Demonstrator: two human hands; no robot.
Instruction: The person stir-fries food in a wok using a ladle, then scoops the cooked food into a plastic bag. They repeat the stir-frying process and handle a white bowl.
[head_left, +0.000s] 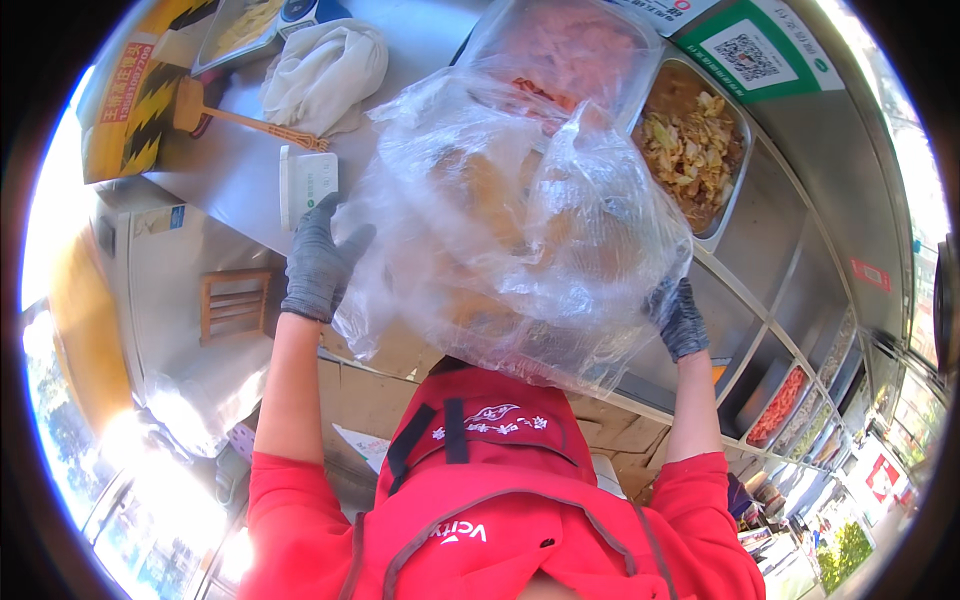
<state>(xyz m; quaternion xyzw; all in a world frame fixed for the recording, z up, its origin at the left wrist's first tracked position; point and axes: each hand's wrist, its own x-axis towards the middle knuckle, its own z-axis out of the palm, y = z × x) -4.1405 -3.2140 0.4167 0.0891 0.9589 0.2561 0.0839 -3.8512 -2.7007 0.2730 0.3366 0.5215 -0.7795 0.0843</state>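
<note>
A large clear plastic bag (480, 247) is spread in front of me, with yellowish-brown items showing blurred through its film. My right hand (679, 315), in a grey knit glove, grips the bag's right edge. On the other side, my gloved left hand (322, 262) has its thumb and fingers apart beside the bag's left edge, its fingertips near a small white box (309, 187); whether it touches the box I cannot tell. Beyond the bag stands a plastic-covered tray of pale pink food (574, 49). Part of the bag overlaps that tray.
A metal pan of cooked cabbage (690, 142) stands at upper right, beside steel compartments (750, 300) and a tray of chopped red food (778, 405). At upper left are a white cloth (326, 75), a wooden-handled brush (255, 126), a scale (300, 11) and a yellow-black box (124, 112).
</note>
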